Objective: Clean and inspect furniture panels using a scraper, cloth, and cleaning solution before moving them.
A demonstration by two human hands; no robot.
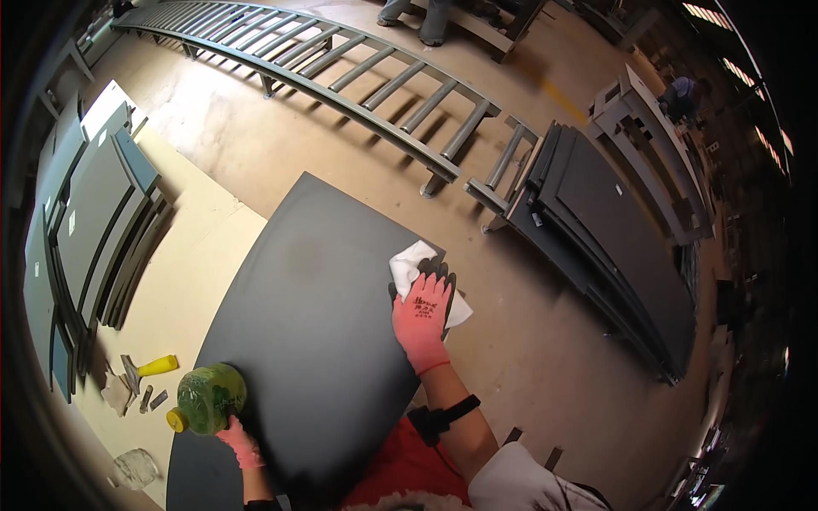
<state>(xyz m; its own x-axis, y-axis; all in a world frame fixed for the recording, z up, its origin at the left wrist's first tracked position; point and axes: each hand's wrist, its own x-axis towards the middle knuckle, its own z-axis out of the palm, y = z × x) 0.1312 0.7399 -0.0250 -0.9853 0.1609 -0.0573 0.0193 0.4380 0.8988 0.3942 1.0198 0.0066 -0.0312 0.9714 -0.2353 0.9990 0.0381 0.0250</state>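
Observation:
A large dark grey panel lies in front of me, over a pale board. In a pink glove with dark fingertips, my right hand presses a crumpled white cloth against the panel's far right corner. Part of the cloth sticks out past the panel's edge. My left hand, also in a pink glove, grips a green plastic bottle with a yellow cap. The bottle is tilted over the panel's left edge, cap pointing left. Most of the left fingers are hidden behind the bottle.
Left of the bottle lie a yellow-handled scraper, small pieces and a clear crumpled plastic item on the pale board. Stacked panels stand left and right. A roller conveyor crosses behind. Other people are farther off.

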